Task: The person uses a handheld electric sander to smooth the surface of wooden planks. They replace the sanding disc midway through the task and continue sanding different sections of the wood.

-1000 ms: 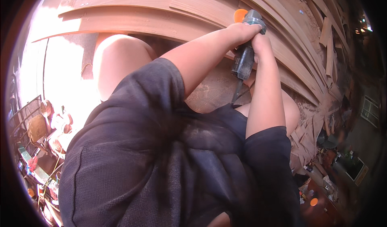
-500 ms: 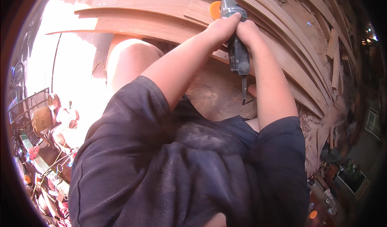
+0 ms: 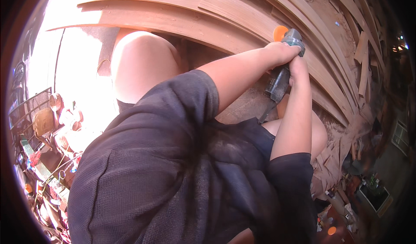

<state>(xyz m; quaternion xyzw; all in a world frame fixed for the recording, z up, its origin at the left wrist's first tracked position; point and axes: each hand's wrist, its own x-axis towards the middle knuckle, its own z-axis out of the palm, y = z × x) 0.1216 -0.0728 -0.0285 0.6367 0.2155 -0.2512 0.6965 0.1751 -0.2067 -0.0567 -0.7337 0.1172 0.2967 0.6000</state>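
Note:
Both hands grip an angle grinder (image 3: 278, 85) with a dark body, a grey-green head and an orange disc (image 3: 280, 32). My left hand (image 3: 282, 53) wraps round the grinder near its head. Just behind it, my right hand (image 3: 298, 69) closes on the body. The disc is over the long pale wooden boards (image 3: 242, 24); whether it touches them I cannot tell. From the rear end of the tool a dark cord (image 3: 265, 113) runs back toward my lap.
My bare knee (image 3: 145, 55) is bent beside the boards on the left. Wood offcuts (image 3: 363, 64) lie at the far right. A dark mesh rack (image 3: 34, 109) with clutter stands at the left. An orange disc (image 3: 332, 231) lies at the lower right.
Both hands have carried the grinder to the right and nearer to me along the boards. Its body now slants, with the head pointing right. My torso has leaned right too.

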